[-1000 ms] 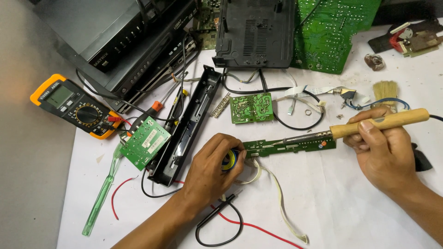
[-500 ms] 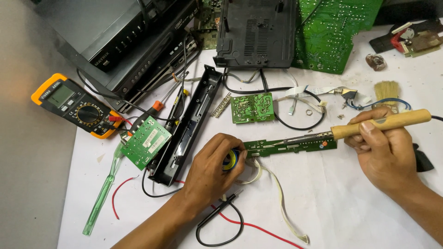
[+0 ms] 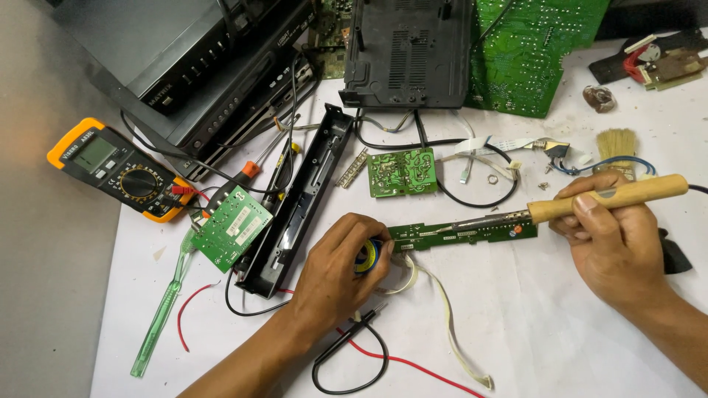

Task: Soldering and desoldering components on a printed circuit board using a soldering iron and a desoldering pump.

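Observation:
My left hand [image 3: 341, 269] is closed around a small blue and yellow spool [image 3: 366, 255] at the left end of a long narrow green circuit board [image 3: 472, 234] lying on the white table sheet [image 3: 516, 324]. In my right hand [image 3: 612, 239] is a soldering iron with a wooden handle [image 3: 616, 197]; its metal tip [image 3: 479, 222] rests over the middle of the narrow board. A pale ribbon cable [image 3: 446, 317] trails from the board's left end toward the front.
Orange multimeter [image 3: 118, 168] at far left with red and black leads [image 3: 354, 354]. Black plastic casing strip [image 3: 299, 200], two small green boards [image 3: 232, 227] [image 3: 402, 172], green tweezers [image 3: 158, 317], a brush [image 3: 618, 144], black device housings [image 3: 409, 51] and a large green board [image 3: 527, 51] at the back.

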